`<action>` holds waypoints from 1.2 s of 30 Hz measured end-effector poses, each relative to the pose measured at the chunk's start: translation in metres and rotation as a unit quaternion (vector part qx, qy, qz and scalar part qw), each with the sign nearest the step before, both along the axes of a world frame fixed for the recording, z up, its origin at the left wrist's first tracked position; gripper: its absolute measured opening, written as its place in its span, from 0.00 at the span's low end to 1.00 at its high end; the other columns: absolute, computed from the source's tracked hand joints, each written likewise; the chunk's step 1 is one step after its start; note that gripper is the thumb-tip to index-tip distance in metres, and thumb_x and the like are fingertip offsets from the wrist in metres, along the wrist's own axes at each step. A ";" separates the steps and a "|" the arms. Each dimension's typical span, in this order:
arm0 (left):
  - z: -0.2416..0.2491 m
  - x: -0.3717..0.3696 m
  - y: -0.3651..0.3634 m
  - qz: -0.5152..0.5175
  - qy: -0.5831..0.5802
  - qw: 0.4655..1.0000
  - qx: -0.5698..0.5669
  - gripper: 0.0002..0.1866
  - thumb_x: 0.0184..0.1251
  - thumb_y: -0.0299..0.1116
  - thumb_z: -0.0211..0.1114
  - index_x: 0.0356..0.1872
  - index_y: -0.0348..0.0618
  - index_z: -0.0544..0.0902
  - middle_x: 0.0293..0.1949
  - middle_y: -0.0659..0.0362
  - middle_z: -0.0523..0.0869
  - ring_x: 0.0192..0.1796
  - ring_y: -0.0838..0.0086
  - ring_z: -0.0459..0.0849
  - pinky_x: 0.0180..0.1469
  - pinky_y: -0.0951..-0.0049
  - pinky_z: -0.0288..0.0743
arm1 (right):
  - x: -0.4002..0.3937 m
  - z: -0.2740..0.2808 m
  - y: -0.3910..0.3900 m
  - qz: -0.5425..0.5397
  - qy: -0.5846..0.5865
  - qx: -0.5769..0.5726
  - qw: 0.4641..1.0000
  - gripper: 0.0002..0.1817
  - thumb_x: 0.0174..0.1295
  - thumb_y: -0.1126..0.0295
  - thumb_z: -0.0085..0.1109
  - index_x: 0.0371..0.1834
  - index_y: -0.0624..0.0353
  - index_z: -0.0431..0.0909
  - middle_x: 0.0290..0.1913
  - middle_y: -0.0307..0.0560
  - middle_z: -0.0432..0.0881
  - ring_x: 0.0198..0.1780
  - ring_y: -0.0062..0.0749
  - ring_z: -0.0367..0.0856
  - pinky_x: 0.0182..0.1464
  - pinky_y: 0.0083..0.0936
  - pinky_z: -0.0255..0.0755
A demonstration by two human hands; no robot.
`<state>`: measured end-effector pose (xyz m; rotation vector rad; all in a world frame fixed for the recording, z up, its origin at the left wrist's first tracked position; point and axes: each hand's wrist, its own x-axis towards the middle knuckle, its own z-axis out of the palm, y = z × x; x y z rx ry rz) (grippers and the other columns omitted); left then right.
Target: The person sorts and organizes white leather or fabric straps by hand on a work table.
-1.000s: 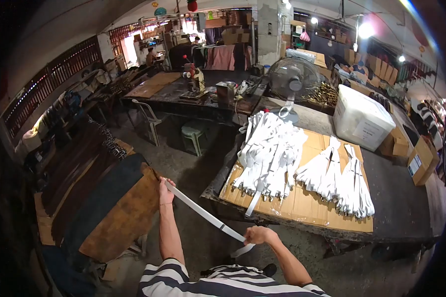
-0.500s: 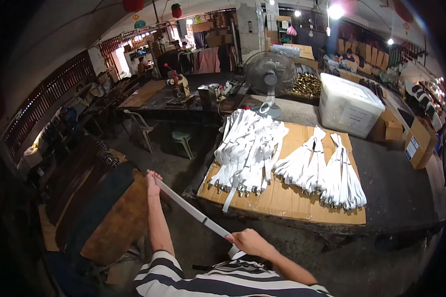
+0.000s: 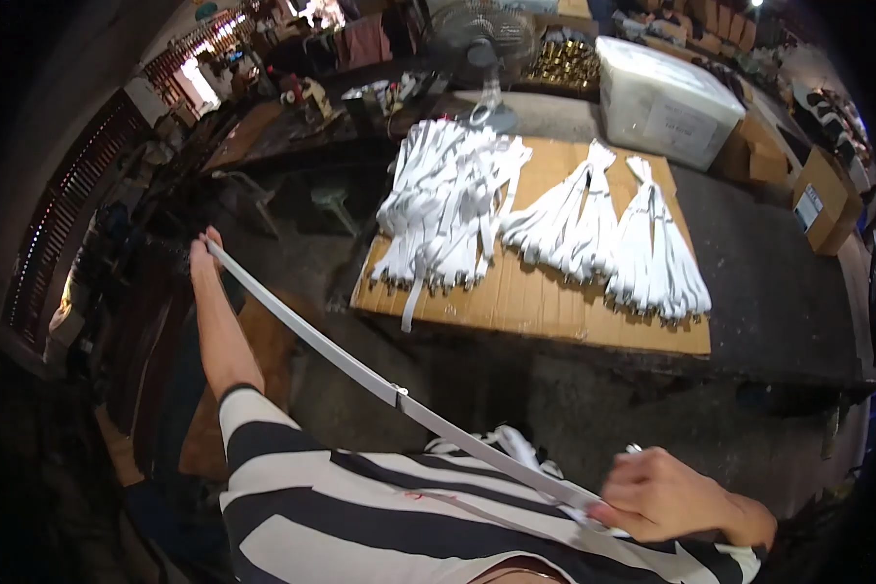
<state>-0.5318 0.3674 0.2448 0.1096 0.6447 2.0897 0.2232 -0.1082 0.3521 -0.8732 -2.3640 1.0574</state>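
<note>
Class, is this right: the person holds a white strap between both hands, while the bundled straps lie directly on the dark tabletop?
Not quite: the bundled straps lie on a cardboard sheet, as the head view shows. The white strap does run between the left hand and right hand.

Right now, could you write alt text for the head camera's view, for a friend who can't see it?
A long white strap slants between a person's outstretched left hand and their right hand, held closer to the body. Beyond, bundles of white straps lie on cardboard on a dark table, with a white container behind.
</note>
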 end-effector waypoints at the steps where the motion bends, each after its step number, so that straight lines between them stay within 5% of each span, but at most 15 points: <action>1: -0.004 -0.018 0.012 -0.031 -0.031 0.999 0.018 0.09 0.55 0.20 0.51 0.37 0.33 0.75 0.35 0.53 0.79 0.37 0.62 0.81 0.40 0.63 0.84 | 0.004 0.018 -0.008 -0.001 0.005 -0.023 1.000 0.17 0.60 0.68 0.58 0.14 0.60 0.69 0.11 0.45 0.66 0.15 0.40 0.68 0.25 0.32 0.68; 4: 0.026 -0.036 -0.007 -0.090 -0.001 0.995 0.035 0.08 0.57 0.18 0.51 0.38 0.31 0.74 0.37 0.51 0.79 0.39 0.60 0.81 0.42 0.60 0.84 | 0.014 0.038 -0.038 -0.013 0.008 -0.019 1.000 0.24 0.59 0.69 0.59 0.09 0.56 0.59 0.11 0.40 0.58 0.13 0.36 0.62 0.20 0.31 0.61; 6: 0.046 -0.027 -0.026 -0.057 0.008 0.998 0.037 0.09 0.58 0.18 0.51 0.39 0.31 0.74 0.37 0.50 0.79 0.40 0.60 0.81 0.43 0.59 0.84 | 0.015 0.043 -0.058 -0.008 0.060 0.027 0.998 0.17 0.51 0.75 0.60 0.14 0.55 0.60 0.14 0.38 0.60 0.16 0.29 0.62 0.20 0.29 0.58; 8: 0.051 -0.033 -0.031 -0.036 0.016 0.998 0.040 0.09 0.59 0.18 0.51 0.41 0.31 0.73 0.38 0.50 0.79 0.40 0.60 0.81 0.43 0.58 0.84 | 0.009 0.056 -0.070 -0.055 0.056 -0.047 0.996 0.14 0.39 0.65 0.54 0.13 0.60 0.59 0.15 0.43 0.59 0.18 0.38 0.62 0.25 0.34 0.59; 10: 0.063 -0.046 -0.040 -0.149 -0.009 0.989 -0.008 0.09 0.62 0.19 0.50 0.43 0.35 0.72 0.41 0.47 0.80 0.42 0.56 0.83 0.42 0.57 0.84 | 0.006 0.057 -0.075 -0.061 0.073 -0.067 0.993 0.15 0.36 0.61 0.49 0.14 0.61 0.60 0.17 0.46 0.61 0.20 0.39 0.64 0.26 0.33 0.59; 11: 0.060 -0.039 -0.035 -0.071 0.054 0.996 -0.025 0.10 0.62 0.19 0.51 0.44 0.36 0.72 0.42 0.46 0.80 0.42 0.55 0.83 0.41 0.58 0.84 | 0.005 0.057 -0.074 -0.066 0.075 -0.067 0.993 0.15 0.36 0.61 0.49 0.14 0.61 0.60 0.17 0.46 0.61 0.20 0.39 0.64 0.26 0.33 0.59; 14: 0.052 -0.019 -0.038 -0.100 0.122 0.987 -0.017 0.09 0.64 0.20 0.50 0.44 0.36 0.72 0.41 0.46 0.81 0.41 0.54 0.83 0.41 0.57 0.84 | 0.003 0.059 -0.073 -0.058 0.064 -0.075 0.993 0.14 0.36 0.61 0.49 0.15 0.61 0.62 0.18 0.47 0.62 0.22 0.39 0.65 0.27 0.32 0.59; 16: 0.055 0.007 -0.038 -0.026 0.065 0.996 -0.061 0.10 0.66 0.24 0.49 0.44 0.33 0.75 0.40 0.47 0.82 0.39 0.59 0.84 0.40 0.62 0.84 | 0.003 0.062 -0.074 -0.048 0.035 -0.063 0.996 0.15 0.36 0.60 0.49 0.15 0.62 0.63 0.18 0.46 0.62 0.22 0.39 0.65 0.27 0.33 0.59; 24: 0.080 -0.074 -0.012 0.004 0.280 0.955 -0.096 0.14 0.69 0.33 0.52 0.43 0.30 0.76 0.40 0.48 0.82 0.36 0.62 0.84 0.41 0.66 0.84 | -0.007 0.061 -0.073 -0.073 0.048 -0.025 0.996 0.10 0.27 0.68 0.52 0.14 0.60 0.64 0.17 0.43 0.63 0.22 0.37 0.66 0.26 0.33 0.61; 26: 0.055 -0.062 0.019 -0.031 0.371 0.927 -0.054 0.14 0.70 0.36 0.52 0.40 0.33 0.76 0.38 0.49 0.83 0.36 0.62 0.85 0.44 0.63 0.84 | -0.004 0.036 -0.066 -0.084 0.050 -0.023 0.995 0.14 0.47 0.69 0.59 0.13 0.57 0.64 0.14 0.40 0.64 0.18 0.35 0.66 0.24 0.31 0.63; 27: 0.041 -0.047 0.026 -0.025 0.324 0.945 -0.047 0.13 0.70 0.36 0.53 0.40 0.33 0.76 0.37 0.49 0.83 0.37 0.62 0.85 0.44 0.63 0.84 | -0.008 0.027 -0.050 -0.090 0.073 -0.044 0.992 0.20 0.60 0.67 0.59 0.12 0.56 0.64 0.12 0.40 0.63 0.15 0.34 0.66 0.23 0.30 0.65; 29: 0.003 -0.007 0.038 0.010 0.282 0.958 -0.055 0.15 0.70 0.38 0.54 0.39 0.33 0.76 0.37 0.47 0.83 0.40 0.61 0.85 0.46 0.62 0.83 | -0.001 0.033 -0.034 -0.049 0.025 -0.002 0.998 0.24 0.59 0.67 0.60 0.09 0.55 0.58 0.11 0.40 0.58 0.13 0.35 0.62 0.20 0.31 0.61; 31: -0.043 -0.001 0.056 -0.104 0.315 0.943 -0.021 0.10 0.67 0.33 0.56 0.36 0.35 0.74 0.31 0.49 0.81 0.34 0.62 0.82 0.43 0.61 0.83 | 0.004 0.007 -0.024 -0.046 -0.075 0.025 0.996 0.14 0.61 0.65 0.58 0.18 0.55 0.70 0.16 0.37 0.69 0.18 0.31 0.69 0.26 0.29 0.68; 33: -0.055 0.098 0.020 -0.067 0.307 0.948 -0.047 0.04 0.58 0.23 0.52 0.34 0.40 0.71 0.29 0.51 0.78 0.31 0.63 0.80 0.39 0.62 0.81 | -0.002 -0.025 0.001 -0.105 -0.047 0.073 0.991 0.17 0.62 0.63 0.56 0.16 0.54 0.70 0.13 0.37 0.66 0.17 0.35 0.68 0.26 0.31 0.67; 36: -0.073 0.164 0.006 -0.086 0.288 0.946 -0.121 0.00 0.61 0.24 0.54 0.32 0.40 0.72 0.24 0.52 0.76 0.27 0.62 0.79 0.31 0.64 0.78 | -0.009 -0.060 0.038 -0.165 -0.020 -0.055 0.985 0.21 0.64 0.64 0.53 0.13 0.60 0.68 0.13 0.48 0.65 0.19 0.44 0.68 0.25 0.36 0.64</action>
